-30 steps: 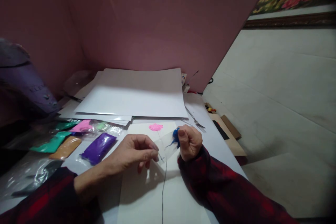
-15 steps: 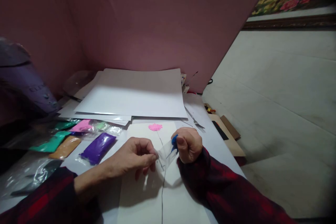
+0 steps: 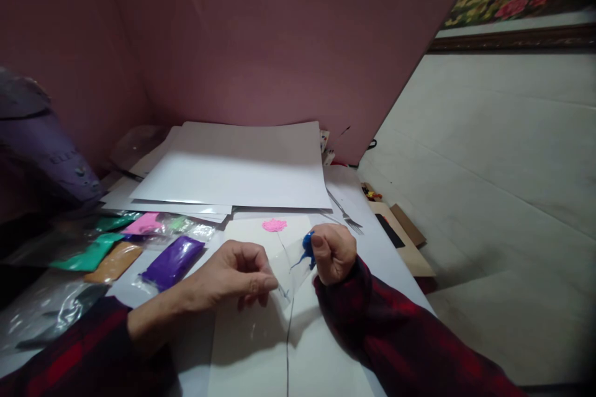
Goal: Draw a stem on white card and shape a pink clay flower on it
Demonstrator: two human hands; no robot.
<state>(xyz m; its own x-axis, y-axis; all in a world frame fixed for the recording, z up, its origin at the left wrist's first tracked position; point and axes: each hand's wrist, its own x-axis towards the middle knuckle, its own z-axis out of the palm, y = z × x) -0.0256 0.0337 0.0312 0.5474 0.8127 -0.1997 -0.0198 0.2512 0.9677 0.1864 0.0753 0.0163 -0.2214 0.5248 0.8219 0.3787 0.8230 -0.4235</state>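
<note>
A clear plastic bag (image 3: 282,270) with blue clay (image 3: 307,249) inside is stretched between my two hands. My left hand (image 3: 244,276) pinches the bag's left edge between thumb and fingers. Closed in a fist, my right hand (image 3: 334,254) grips the other end, with the blue lump showing beside the thumb. Beneath the hands lies a white sheet (image 3: 246,347) with a dark line drawn down it. At the top of that line sits a textured pink clay flower head (image 3: 274,225).
Left of the hands lie a purple clay packet (image 3: 173,262), an orange one (image 3: 113,262) and several other bags. White paper sheets (image 3: 233,164) are stacked at the back. A fork (image 3: 343,211) lies to the right. A purple bottle (image 3: 46,142) stands far left.
The bag has shifted slightly between my hands, and more of the blue clay now shows beside my right thumb. Both hands stay nearly in place.
</note>
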